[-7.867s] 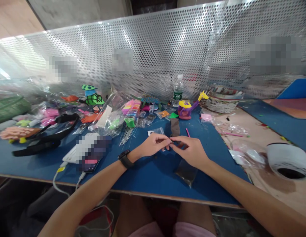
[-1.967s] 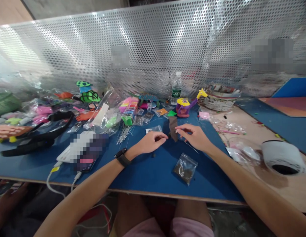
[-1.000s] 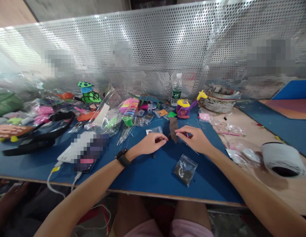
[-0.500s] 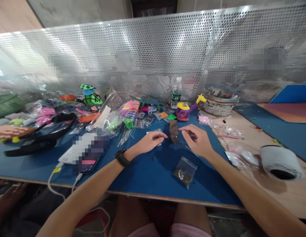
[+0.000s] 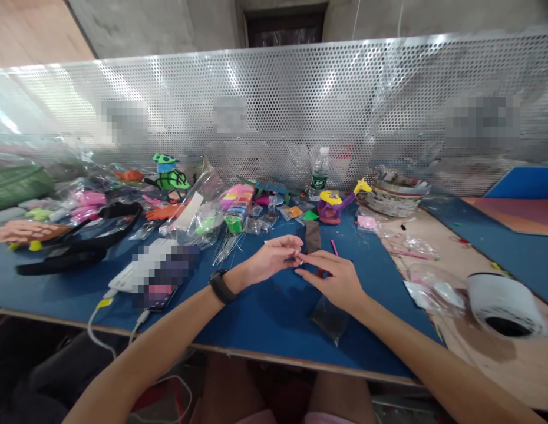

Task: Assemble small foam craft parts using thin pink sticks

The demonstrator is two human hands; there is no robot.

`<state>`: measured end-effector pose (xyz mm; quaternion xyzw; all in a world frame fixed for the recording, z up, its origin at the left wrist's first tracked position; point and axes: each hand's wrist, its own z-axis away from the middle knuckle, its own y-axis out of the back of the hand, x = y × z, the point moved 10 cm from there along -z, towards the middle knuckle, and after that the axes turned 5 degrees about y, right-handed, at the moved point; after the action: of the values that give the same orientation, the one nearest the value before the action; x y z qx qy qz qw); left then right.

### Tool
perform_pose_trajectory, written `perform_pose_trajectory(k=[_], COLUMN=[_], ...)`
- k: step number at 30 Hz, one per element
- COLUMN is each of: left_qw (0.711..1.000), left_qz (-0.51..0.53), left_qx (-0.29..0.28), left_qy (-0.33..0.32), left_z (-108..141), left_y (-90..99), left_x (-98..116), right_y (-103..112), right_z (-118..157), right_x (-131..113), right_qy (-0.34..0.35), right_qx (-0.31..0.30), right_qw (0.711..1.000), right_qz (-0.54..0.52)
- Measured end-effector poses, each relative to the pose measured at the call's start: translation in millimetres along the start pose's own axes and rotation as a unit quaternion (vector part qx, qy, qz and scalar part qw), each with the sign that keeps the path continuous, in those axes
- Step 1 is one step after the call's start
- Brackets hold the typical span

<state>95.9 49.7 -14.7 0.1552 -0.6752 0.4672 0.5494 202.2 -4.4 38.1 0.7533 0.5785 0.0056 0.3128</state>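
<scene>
Both hands meet above the middle of the blue table, fingertips almost touching. My left hand (image 5: 274,260), with a black band on its wrist, is closed in a pinch. My right hand (image 5: 334,279) reaches in from the right, its fingertips pinched near a tiny whitish bit too small to name. Just behind the fingers lies a flat dark brown strip (image 5: 313,234). A pink stick (image 5: 334,247) and something reddish-brown show partly behind my right hand. Below that hand lies a small clear bag (image 5: 330,321) with dark contents, partly covered.
A purple and yellow giraffe figure (image 5: 333,207) and a water bottle (image 5: 319,175) stand behind. Thin wires (image 5: 227,247), colourful clay packs (image 5: 238,203), a phone (image 5: 165,288) and a black strap (image 5: 79,253) are on the left. A white roll (image 5: 499,294) stands right.
My hands were apart on either side of the brown strip; they have come together in front of it. My right hand moved left and nearer, now partly over the bag. The view tilted up slightly.
</scene>
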Motion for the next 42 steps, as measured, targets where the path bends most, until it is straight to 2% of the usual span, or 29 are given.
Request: perform_pose_trajectory(k=[5, 7, 8, 9, 10, 11, 13, 16, 19, 22, 26, 29, 31, 33, 35, 39, 42], left_qw=[1.000, 0.998, 0.993, 0.978, 0.949, 0.906, 0.826, 0.765, 0.736, 0.750, 0.806, 0.872, 0.895, 0.895, 0.889, 0.894, 0.904], left_qz=[0.003, -0.056, -0.119, -0.203, -0.312, -0.420, -0.562, -0.632, -0.656, -0.641, -0.572, -0.481, -0.444, -0.445, -0.454, -0.444, -0.424], left_qx=[-0.017, -0.004, 0.007, 0.017, 0.024, 0.024, -0.030, -0.100, -0.131, -0.149, -0.147, -0.092, -0.035, 0.014, 0.039, 0.048, 0.049], left_qy=[-0.006, -0.012, -0.022, -0.034, -0.045, -0.049, -0.006, 0.073, 0.104, 0.071, 0.049, 0.022, -0.008, -0.030, -0.041, -0.033, -0.025], left_z=[-1.6, -0.8, 0.8, 3.4, 6.7, 10.2, 16.4, 24.1, 24.0, 20.6, 18.2, 12.1, 7.7, 5.0, 3.6, 1.5, -0.7], left_y=[-2.5, 2.9, 6.1, 8.3, 8.6, 7.4, 2.1, 3.2, 9.5, 9.3, 6.5, 7.7, 12.8, 18.1, 20.7, 23.1, 24.3], left_x=[-1.1, 3.2, 8.1, 14.7, 21.3, 26.5, 21.7, 7.4, -3.9, -5.3, -1.2, 8.3, 15.7, 20.4, 21.9, 18.3, 12.2], right_y=[8.6, 8.5, 7.3, 5.5, 3.1, 0.3, -5.6, -13.7, -20.8, -29.0, -36.5, -40.0, -43.1, -46.3, -48.8, -52.1, -47.7], right_z=[-2.0, -1.8, -1.4, -0.7, 0.2, 1.3, 3.6, 6.6, 8.8, 11.3, 14.9, 17.0, 19.0, 21.3, 23.6, 26.8, 24.1], right_x=[-5.8, -6.2, -5.6, -4.9, -4.4, -4.3, -4.9, -3.3, -1.7, -0.3, 3.8, 3.9, 2.8, 2.4, 3.6, 4.3, 1.9], right_qy=[0.024, 0.023, 0.020, 0.015, 0.011, 0.008, 0.003, -0.020, -0.036, -0.042, -0.063, -0.063, -0.052, -0.041, -0.037, -0.035, -0.028], right_qx=[0.043, 0.033, 0.023, 0.011, -0.002, -0.016, -0.040, -0.070, -0.101, -0.141, -0.172, -0.189, -0.207, -0.225, -0.237, -0.251, -0.233], right_qw=[0.999, 0.999, 1.000, 1.000, 1.000, 1.000, 0.999, 0.997, 0.993, 0.988, 0.982, 0.979, 0.976, 0.973, 0.971, 0.967, 0.972], right_qz=[0.000, 0.004, 0.003, 0.000, -0.005, -0.011, -0.023, -0.037, -0.041, -0.044, -0.053, -0.050, -0.039, -0.025, -0.015, -0.014, -0.015])
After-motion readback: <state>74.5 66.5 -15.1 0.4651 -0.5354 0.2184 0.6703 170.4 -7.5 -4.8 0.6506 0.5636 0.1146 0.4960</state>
